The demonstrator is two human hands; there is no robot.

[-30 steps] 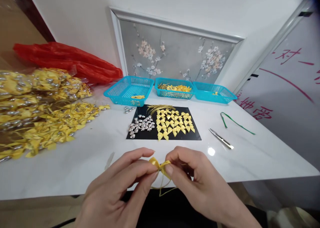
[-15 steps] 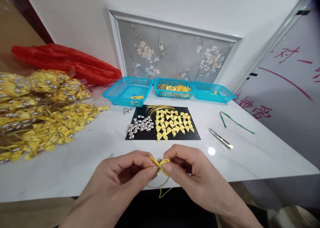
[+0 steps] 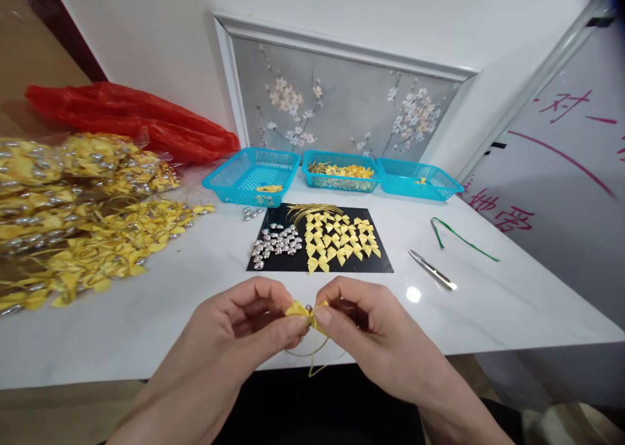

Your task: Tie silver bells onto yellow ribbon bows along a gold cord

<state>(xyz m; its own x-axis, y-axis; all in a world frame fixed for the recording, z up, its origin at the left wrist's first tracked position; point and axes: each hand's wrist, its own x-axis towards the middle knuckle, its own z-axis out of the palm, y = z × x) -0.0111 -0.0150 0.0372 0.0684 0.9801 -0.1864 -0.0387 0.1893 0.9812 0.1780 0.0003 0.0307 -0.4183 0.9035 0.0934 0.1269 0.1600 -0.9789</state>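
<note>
My left hand (image 3: pixel 249 331) pinches one loop of a yellow ribbon bow (image 3: pixel 297 309) between thumb and fingers. On the bow's other side, my right hand (image 3: pixel 364 334) grips it too, its fingertips partly covering the ribbon. A silver bead shows at the middle of the bow, mostly hidden. From the bow a thin yellow cord (image 3: pixel 312 352) hangs in a loop below the fingers. Just beyond my hands, a black mat (image 3: pixel 385 263) carries rows of yellow bows (image 3: pixel 342 237), silver beads (image 3: pixel 278 240) and a bundle of yellow cords (image 3: pixel 315 211).
Blue baskets (image 3: pixel 251 172) line the wall, some with yellow pieces. At left lie a heap of yellow bow strings with beads (image 3: pixel 107 243) and a red bag (image 3: pixel 131 120). Tweezers (image 3: pixel 433 270) and a green tie (image 3: pixel 463 242) rest at right.
The bow has turned a little between my fingers, and its left loop now looks fuller. Both hands have shifted slightly, still holding it.
</note>
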